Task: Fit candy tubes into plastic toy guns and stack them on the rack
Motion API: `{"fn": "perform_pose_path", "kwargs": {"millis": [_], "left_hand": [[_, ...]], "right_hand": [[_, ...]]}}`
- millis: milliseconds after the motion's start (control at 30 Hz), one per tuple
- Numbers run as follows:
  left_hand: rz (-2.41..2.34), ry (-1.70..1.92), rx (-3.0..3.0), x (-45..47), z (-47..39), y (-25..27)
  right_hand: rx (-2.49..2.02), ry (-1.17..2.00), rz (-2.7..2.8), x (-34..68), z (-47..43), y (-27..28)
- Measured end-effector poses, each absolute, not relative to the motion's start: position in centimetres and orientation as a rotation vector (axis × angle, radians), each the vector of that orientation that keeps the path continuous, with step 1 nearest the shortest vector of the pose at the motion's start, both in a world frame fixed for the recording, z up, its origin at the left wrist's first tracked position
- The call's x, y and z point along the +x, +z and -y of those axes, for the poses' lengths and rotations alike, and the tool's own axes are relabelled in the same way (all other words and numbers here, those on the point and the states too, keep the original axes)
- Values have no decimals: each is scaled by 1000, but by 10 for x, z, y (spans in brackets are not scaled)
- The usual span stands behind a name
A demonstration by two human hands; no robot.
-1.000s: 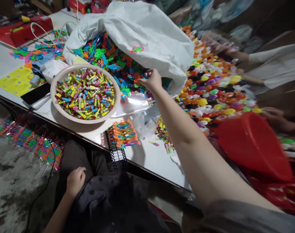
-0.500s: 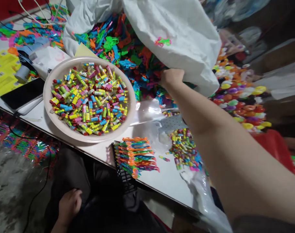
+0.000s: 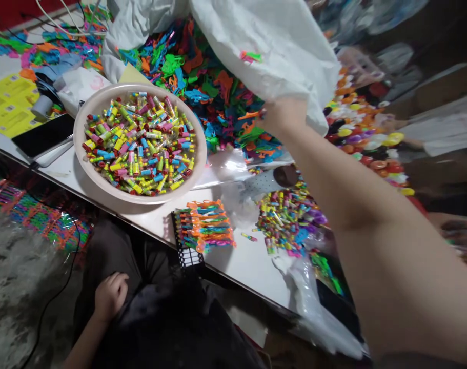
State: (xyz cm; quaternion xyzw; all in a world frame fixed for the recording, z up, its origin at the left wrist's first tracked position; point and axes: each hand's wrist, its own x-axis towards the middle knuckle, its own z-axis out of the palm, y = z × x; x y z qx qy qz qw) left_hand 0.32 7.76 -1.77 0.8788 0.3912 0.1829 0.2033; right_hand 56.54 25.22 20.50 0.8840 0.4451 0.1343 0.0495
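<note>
Here we are with the right hand [image 3: 284, 115] up at the mouth of the white sack [image 3: 290, 56], wrist and forearm stretched across the counter [image 3: 252, 277], and the fingertips right at the heap of bright plastic pieces [image 3: 214, 92] inside! An orange piece [image 3: 248, 115] lies just at those fingertips, but the hand is blurred and turned away from us, so we cannot tell whether the grip is spread or pinching it.

Down below, we find the left hand [image 3: 112, 294] resting on the dark trousers [image 3: 106, 246], its fingers loosely curled; the underside is hidden, so we cannot tell if that grip is pressed together.

Between the hands sits the pale bowl [image 3: 81, 154], filled with small wrapped tubes [image 3: 141, 154]. Right of it, by the counter's near edge, we have a row of plastic pieces [image 3: 212, 225] lined up side by side on a black rack [image 3: 189, 256]. One loose tube [image 3: 249, 237] lies between that row and a spilled pile of tubes [image 3: 277, 215], with a clear bag [image 3: 310, 292] hanging over the edge nearby.

Over on the left, we spot a phone [image 3: 44, 136] beside the yellow sheets [image 3: 10, 105]; far right, blurred, a co-worker's pale sleeve [image 3: 452, 125].
</note>
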Motion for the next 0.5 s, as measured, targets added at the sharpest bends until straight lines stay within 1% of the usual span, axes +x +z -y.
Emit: {"fn": "perform_pose_path", "kwargs": {"millis": [100,167,267,333,433,500], "left_hand": [[-1139,438,2355,2,-78,-20],[-1196,370,2247,2,-77,-20],[-1257,347,1992,9,-69,-4],[-1206,350,1764,18,-59,22],[-910,331,1346,38,-43,79],[-574,391,1046,54,-35,118]], "right_hand": [[2610,394,-1306,543,-225,221],[2645,421,-1338,522,-206,234],[2683,506,-1470,478,-170,256],[2715,579,-1618,445,-141,270],[2776,718,-1909,393,-92,279],[2763,630,-2197,356,-60,273]]}}
